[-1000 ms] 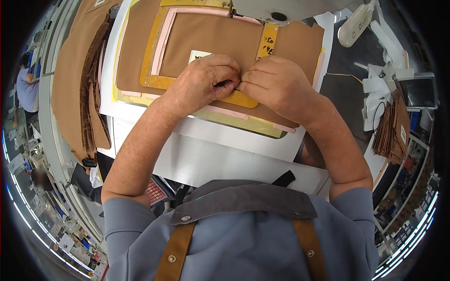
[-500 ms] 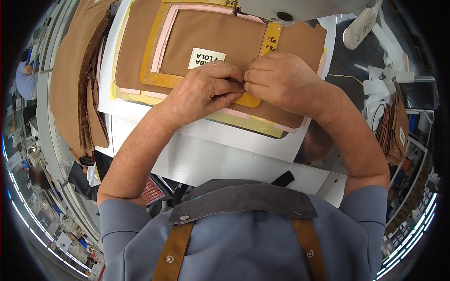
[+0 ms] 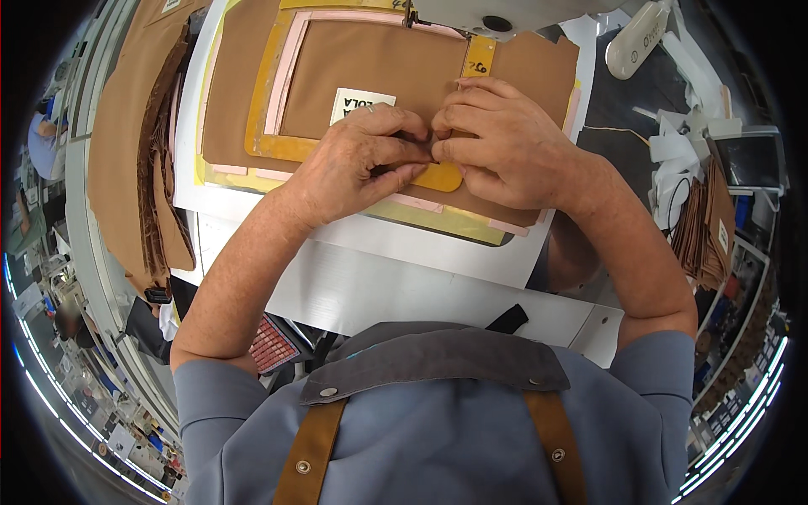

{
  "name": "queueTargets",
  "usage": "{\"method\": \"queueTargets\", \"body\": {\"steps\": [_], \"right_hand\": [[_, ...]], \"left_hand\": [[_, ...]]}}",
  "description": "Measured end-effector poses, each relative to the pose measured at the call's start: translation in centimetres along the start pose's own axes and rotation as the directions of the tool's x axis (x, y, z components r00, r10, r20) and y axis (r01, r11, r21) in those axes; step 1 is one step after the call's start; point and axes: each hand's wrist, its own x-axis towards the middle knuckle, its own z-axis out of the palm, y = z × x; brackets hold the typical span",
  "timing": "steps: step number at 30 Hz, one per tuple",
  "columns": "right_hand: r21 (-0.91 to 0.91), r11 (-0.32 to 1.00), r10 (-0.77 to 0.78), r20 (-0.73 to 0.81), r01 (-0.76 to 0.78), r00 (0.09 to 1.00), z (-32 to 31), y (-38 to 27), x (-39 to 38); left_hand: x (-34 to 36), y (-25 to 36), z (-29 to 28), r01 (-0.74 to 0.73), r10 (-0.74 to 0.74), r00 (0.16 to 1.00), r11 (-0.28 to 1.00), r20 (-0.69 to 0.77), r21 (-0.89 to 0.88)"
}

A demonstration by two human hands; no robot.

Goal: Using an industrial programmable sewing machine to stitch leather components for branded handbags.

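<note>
My left hand (image 3: 362, 160) and my right hand (image 3: 509, 143) meet fingertip to fingertip over the lower right corner of a yellow frame template (image 3: 261, 118). Both are closed in a pinch; whatever lies between the fingertips is too small to make out. Beneath the template is a flat brown panel (image 3: 227, 76), with pink strips (image 3: 290, 67) along the inner edge of the frame. Just beyond my left fingers, a white label (image 3: 358, 99) sits on the brown panel, partly covered by them. The panel rests on a yellowish clear sheet (image 3: 446, 229).
A sewing machine head (image 3: 471, 13) overhangs the work at the far side, beside a white lamp-like device (image 3: 635, 42). Stacked brown panels (image 3: 126, 151) lie at left. More brown pieces (image 3: 707, 227) hang at right. A white board (image 3: 497, 257) lies under the work.
My right fingers have spread a little and rolled at the template's corner, while my left hand keeps its pinch. The template and panel appear slightly further left in the picture.
</note>
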Motion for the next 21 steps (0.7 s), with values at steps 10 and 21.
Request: {"method": "queueTargets", "body": {"steps": [10,21], "right_hand": [[0.02,0.999,0.033,0.026,-0.034,0.999,0.0,-0.5,-0.1],[-0.039,0.998,0.041,-0.009,-0.041,0.999,0.7,-0.8,0.0]], "left_hand": [[-0.9,-0.6,-1.0,-0.087,0.096,0.995,0.972,-0.029,0.22],[-0.9,-0.8,-1.0,-0.084,0.09,0.996,0.973,-0.018,0.216]]}}
